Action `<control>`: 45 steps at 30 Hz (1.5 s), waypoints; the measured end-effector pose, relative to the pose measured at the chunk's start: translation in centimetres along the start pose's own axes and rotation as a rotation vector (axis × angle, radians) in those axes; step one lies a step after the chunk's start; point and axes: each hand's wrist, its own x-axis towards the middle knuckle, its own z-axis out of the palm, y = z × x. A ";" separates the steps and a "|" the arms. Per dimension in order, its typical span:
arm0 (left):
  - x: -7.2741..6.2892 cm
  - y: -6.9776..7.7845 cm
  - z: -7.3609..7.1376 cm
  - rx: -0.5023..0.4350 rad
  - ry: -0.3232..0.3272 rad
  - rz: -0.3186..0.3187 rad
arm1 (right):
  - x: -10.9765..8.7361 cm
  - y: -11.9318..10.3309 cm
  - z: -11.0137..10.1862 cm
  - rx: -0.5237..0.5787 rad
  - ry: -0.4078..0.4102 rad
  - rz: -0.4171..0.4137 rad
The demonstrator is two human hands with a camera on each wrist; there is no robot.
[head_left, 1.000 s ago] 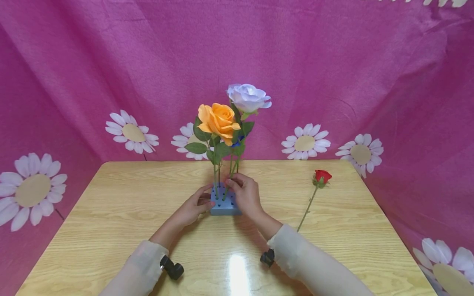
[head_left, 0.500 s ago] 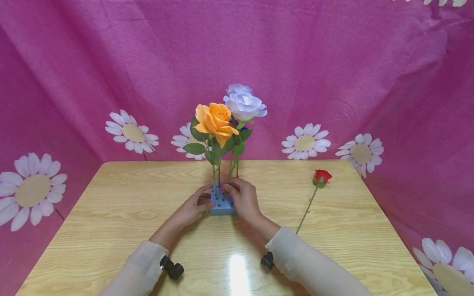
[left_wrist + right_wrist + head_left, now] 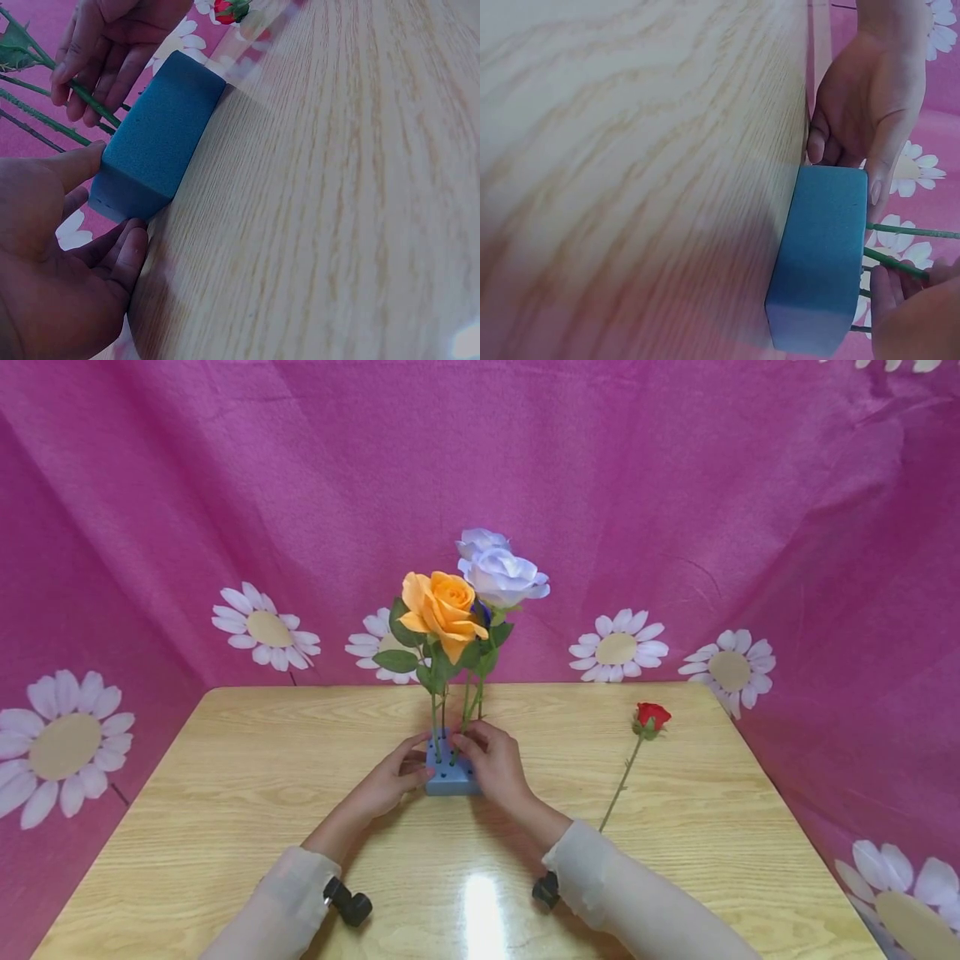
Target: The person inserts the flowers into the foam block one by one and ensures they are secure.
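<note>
A blue block with holes in its top (image 3: 450,787) stands on the table, several flower stems upright in it. My left hand (image 3: 390,782) holds the block's left side, its thumb (image 3: 84,161) at the top edge and fingers lower on the side. With thumb and fingers, my right hand (image 3: 498,766) pinches the green stem (image 3: 889,259) of a pale lavender rose (image 3: 504,580) low down, where the stem meets the block's top. An orange rose (image 3: 444,610) stands front left in the block. Behind are another lavender bloom (image 3: 480,541) and a partly hidden blue flower (image 3: 482,612).
A red rose (image 3: 652,717) lies on the wooden table (image 3: 247,760) at the right, its stem running toward my right forearm. A pink cloth with printed daisies (image 3: 618,648) hangs behind the table and along both sides.
The pinched lavender rose has come down a little, and the other lavender bloom behind it now shows. My right hand has slid slightly down and left. The left hand has stayed in place.
</note>
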 end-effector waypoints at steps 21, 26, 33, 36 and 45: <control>-0.2 0.2 0.1 -0.002 0.009 -0.020 | -1.4 0.8 -4.0 -0.045 0.041 0.054; -0.2 0.1 0.0 -0.001 0.022 -0.047 | -2.0 1.2 -5.5 -0.081 0.068 0.094; 0.0 -0.1 0.0 0.005 0.021 -0.039 | -3.0 1.7 -7.7 -0.070 0.075 0.146; 0.0 -0.2 0.0 0.003 0.020 -0.037 | -3.4 1.9 -8.6 -0.065 0.092 0.166; 0.0 -0.2 0.1 0.004 0.021 -0.036 | -5.2 2.2 -11.3 -0.114 0.109 0.192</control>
